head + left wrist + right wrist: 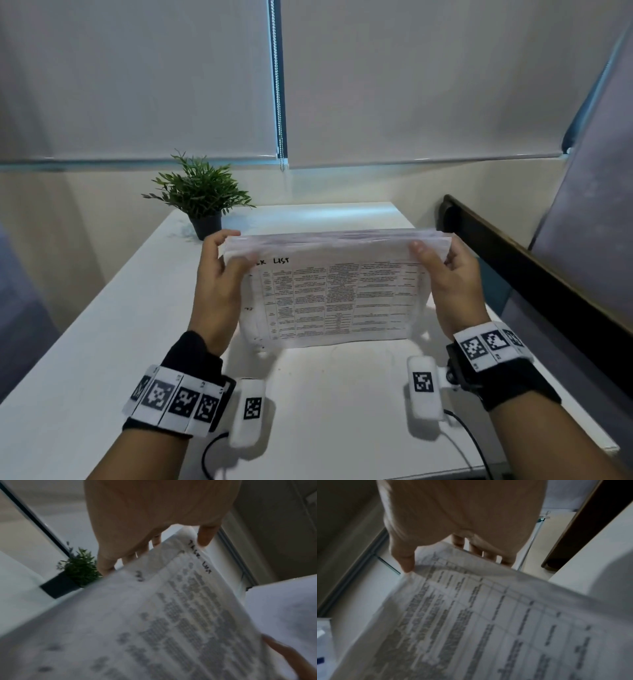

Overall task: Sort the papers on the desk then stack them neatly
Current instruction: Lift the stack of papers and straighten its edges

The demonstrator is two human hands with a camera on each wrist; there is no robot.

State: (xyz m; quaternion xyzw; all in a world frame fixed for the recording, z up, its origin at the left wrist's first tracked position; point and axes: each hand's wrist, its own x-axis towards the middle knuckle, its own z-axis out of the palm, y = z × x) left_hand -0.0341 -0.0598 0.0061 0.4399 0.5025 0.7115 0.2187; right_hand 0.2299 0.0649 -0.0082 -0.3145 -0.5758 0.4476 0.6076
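The white counter [102, 342] stretches out before me, and both my forearms reach forward over it, wrists banded with marker cuffs, palms turned toward each other. Between them I hold the stack of papers [335, 294] upright, its lower edge down at or just above the counter; I cannot tell whether it touches. The front sheet faces me, a printed table with a handwritten heading ending in "LIST".

My left hand [219, 284] has its grip closed on the stack's left edge near the top, thumb across the front sheet, fingers curled behind. My right hand [448, 284] does the same on the right edge, thumb on the front near the top corner, fingers wrapped behind.

The head view alone shows the whole stack, its many layered top edges, and a small potted plant [202, 198] at the counter's far left, well apart from the papers.

The left wrist view, blurred, shows my thumb tip [204, 536] pressed beside the handwritten heading and my fingers [106, 566] behind the sheets, the plant beyond. The right wrist view shows my thumb [404, 559] pinching the bowed corner, and fingers [476, 546] behind the sheets.
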